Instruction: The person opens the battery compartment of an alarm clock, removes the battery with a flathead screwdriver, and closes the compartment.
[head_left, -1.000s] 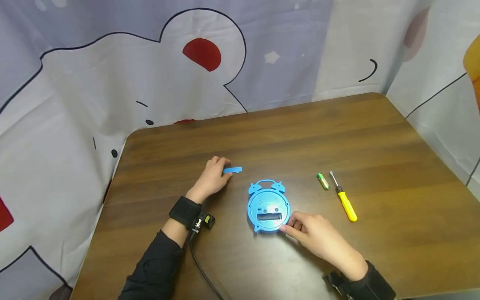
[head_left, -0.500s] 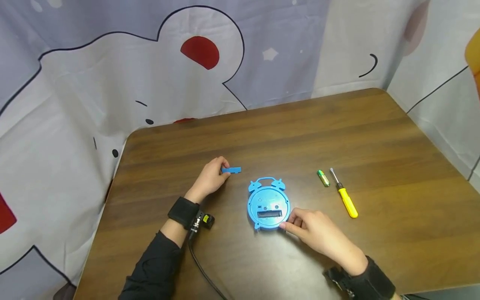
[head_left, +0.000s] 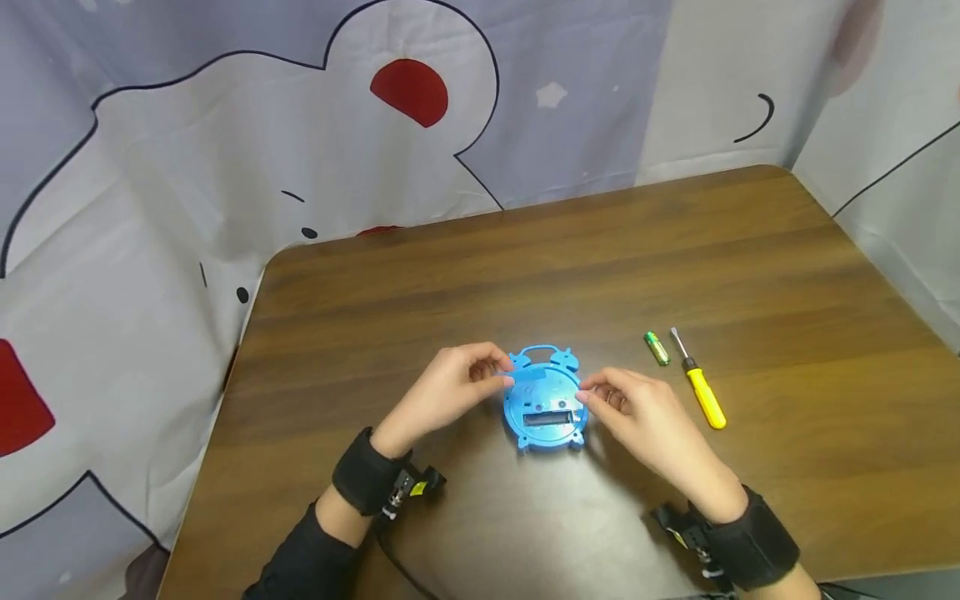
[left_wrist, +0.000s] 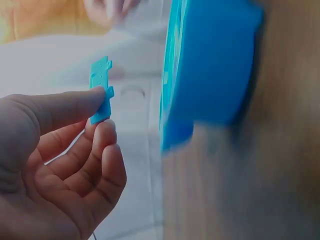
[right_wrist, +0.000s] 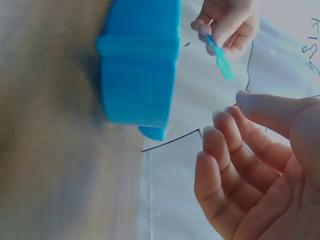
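A blue twin-bell alarm clock (head_left: 557, 395) lies back side up on the wooden table, its long battery slot (head_left: 547, 418) uncovered. Between thumb and fingers, my left hand (head_left: 448, 390) pinches a small blue battery cover (left_wrist: 100, 75) above the clock's upper left part. The cover's clip tabs show in the left wrist view, apart from the clock. Close by the clock's right edge is my right hand (head_left: 651, 418), its fingers (right_wrist: 220, 150) loosely bent and holding nothing. In the head view the cover blends with the clock's blue.
To the right on the table (head_left: 420, 292) lie a green battery (head_left: 657, 348) and a yellow-handled screwdriver (head_left: 703, 392). A printed curtain (head_left: 585, 100) hangs behind the table. A black cable (head_left: 401, 571) runs from the left wrist strap.
My left hand has carried the battery cover rightward from the table to over the clock. My right hand has come off the clock's lower edge and moved up along its right side.
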